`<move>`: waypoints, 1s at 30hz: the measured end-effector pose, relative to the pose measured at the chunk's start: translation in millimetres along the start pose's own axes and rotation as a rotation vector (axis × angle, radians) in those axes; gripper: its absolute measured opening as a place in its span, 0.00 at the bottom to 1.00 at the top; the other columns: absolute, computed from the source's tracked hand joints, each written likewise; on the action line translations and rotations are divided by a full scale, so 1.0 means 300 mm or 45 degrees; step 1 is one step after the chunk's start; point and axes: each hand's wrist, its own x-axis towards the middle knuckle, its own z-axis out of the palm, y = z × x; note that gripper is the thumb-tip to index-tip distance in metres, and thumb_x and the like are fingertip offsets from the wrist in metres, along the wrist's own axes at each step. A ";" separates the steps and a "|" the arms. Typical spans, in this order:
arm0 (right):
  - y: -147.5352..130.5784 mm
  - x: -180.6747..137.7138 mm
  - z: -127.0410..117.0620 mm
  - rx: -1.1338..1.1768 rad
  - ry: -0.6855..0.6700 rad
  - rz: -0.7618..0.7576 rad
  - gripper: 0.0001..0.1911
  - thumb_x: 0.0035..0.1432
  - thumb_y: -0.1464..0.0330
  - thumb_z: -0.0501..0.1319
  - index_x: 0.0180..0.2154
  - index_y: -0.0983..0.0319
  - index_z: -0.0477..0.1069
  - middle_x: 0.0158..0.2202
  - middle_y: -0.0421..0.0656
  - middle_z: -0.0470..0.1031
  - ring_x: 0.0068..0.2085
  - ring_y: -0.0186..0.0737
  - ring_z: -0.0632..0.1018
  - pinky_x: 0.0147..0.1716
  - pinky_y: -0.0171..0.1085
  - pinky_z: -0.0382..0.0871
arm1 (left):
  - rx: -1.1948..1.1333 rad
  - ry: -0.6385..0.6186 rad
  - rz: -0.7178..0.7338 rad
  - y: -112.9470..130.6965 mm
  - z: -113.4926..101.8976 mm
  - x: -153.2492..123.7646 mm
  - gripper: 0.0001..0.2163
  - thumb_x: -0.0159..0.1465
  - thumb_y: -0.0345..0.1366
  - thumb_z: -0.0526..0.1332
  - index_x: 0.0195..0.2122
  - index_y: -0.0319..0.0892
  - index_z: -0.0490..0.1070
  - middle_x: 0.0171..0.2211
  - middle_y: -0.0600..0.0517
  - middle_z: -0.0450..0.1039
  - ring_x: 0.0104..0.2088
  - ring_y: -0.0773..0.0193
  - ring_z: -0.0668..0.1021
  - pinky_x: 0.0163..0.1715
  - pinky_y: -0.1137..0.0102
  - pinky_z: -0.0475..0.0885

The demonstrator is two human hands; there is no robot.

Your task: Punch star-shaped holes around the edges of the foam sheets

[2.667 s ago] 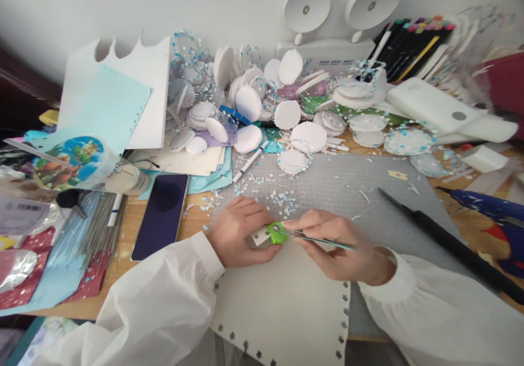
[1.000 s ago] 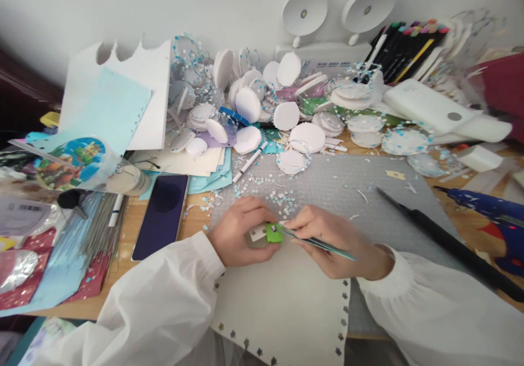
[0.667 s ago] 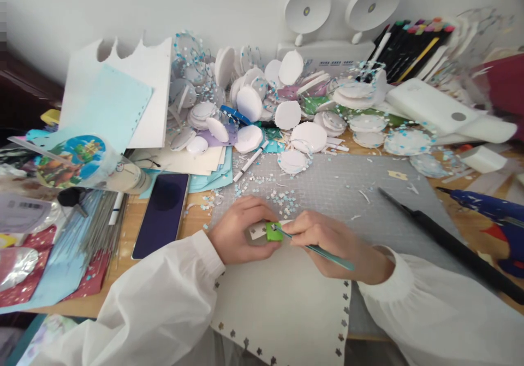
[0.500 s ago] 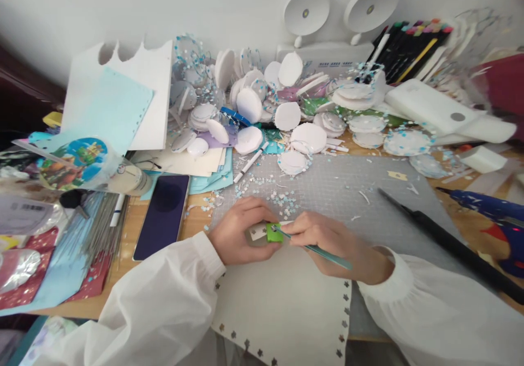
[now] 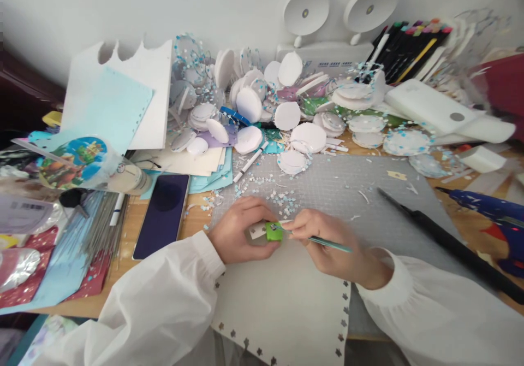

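My left hand (image 5: 241, 232) is closed on a small bright green craft punch (image 5: 274, 232), its thumb and fingers at the block's left side. In my right hand (image 5: 323, 240) is a pair of teal tweezers (image 5: 331, 243), its tip at the top of the punch. A cream sheet of paper (image 5: 282, 306) lies below both hands, with small flower-shaped holes along its edges. Its far edge runs under the punch. Just beyond my hands, many tiny blue and white paper flowers (image 5: 284, 201) are scattered on the grey cutting mat (image 5: 327, 191).
A phone (image 5: 164, 213) lies left of my hands. To the right are a long black-handled tool (image 5: 442, 235) and a blue glue gun (image 5: 491, 207). White round pieces (image 5: 249, 105) with beaded wires crowd the back, before a twin-headed lamp (image 5: 306, 12).
The tweezers have tilted a little flatter and my right wrist has dropped slightly. My left hand and the punch are practically where they were.
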 end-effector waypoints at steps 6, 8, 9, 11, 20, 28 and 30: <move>-0.013 0.012 -0.005 0.127 0.216 0.157 0.10 0.55 0.81 0.58 0.34 0.60 0.67 0.33 0.43 0.75 0.36 0.37 0.77 0.30 0.35 0.71 | -0.002 -0.018 -0.017 0.003 0.000 0.002 0.10 0.53 0.35 0.65 0.36 0.41 0.69 0.33 0.48 0.72 0.34 0.61 0.74 0.36 0.66 0.69; -0.010 0.016 -0.008 0.162 0.201 0.153 0.10 0.55 0.80 0.59 0.34 0.60 0.66 0.33 0.43 0.74 0.36 0.37 0.77 0.32 0.35 0.71 | -0.002 -0.025 -0.013 0.003 0.000 0.002 0.10 0.53 0.37 0.65 0.36 0.41 0.69 0.33 0.48 0.72 0.35 0.61 0.74 0.36 0.67 0.69; -0.009 0.017 -0.008 0.176 0.178 0.139 0.10 0.55 0.80 0.59 0.35 0.60 0.66 0.34 0.43 0.74 0.36 0.37 0.76 0.34 0.36 0.71 | -0.003 -0.027 -0.010 0.002 -0.001 0.002 0.11 0.54 0.37 0.65 0.36 0.41 0.69 0.33 0.49 0.72 0.35 0.61 0.74 0.36 0.67 0.69; -0.008 0.019 -0.009 0.216 0.135 0.126 0.10 0.55 0.80 0.59 0.36 0.60 0.65 0.35 0.44 0.73 0.37 0.38 0.76 0.35 0.38 0.70 | 0.003 -0.039 -0.009 0.001 -0.001 0.000 0.11 0.53 0.37 0.65 0.37 0.41 0.69 0.33 0.49 0.72 0.35 0.61 0.74 0.37 0.67 0.68; -0.009 0.014 -0.009 0.389 0.095 0.425 0.05 0.59 0.73 0.59 0.35 0.58 0.64 0.32 0.42 0.69 0.34 0.39 0.72 0.32 0.40 0.65 | 0.173 0.008 -0.017 0.003 0.008 -0.015 0.14 0.54 0.44 0.66 0.34 0.40 0.70 0.30 0.49 0.72 0.31 0.61 0.74 0.33 0.67 0.67; -0.008 0.013 0.000 0.337 0.065 0.483 0.04 0.59 0.72 0.59 0.35 0.58 0.65 0.32 0.41 0.69 0.34 0.39 0.72 0.32 0.40 0.64 | 0.206 0.044 -0.024 0.019 0.012 -0.020 0.19 0.54 0.41 0.66 0.44 0.40 0.66 0.29 0.53 0.71 0.30 0.63 0.73 0.32 0.69 0.66; -0.011 0.015 0.002 0.335 0.067 0.501 0.04 0.59 0.72 0.59 0.35 0.58 0.65 0.32 0.41 0.69 0.35 0.39 0.72 0.33 0.39 0.65 | 0.211 0.049 -0.020 0.022 0.011 -0.022 0.20 0.55 0.41 0.66 0.47 0.40 0.65 0.30 0.53 0.71 0.30 0.63 0.74 0.33 0.69 0.66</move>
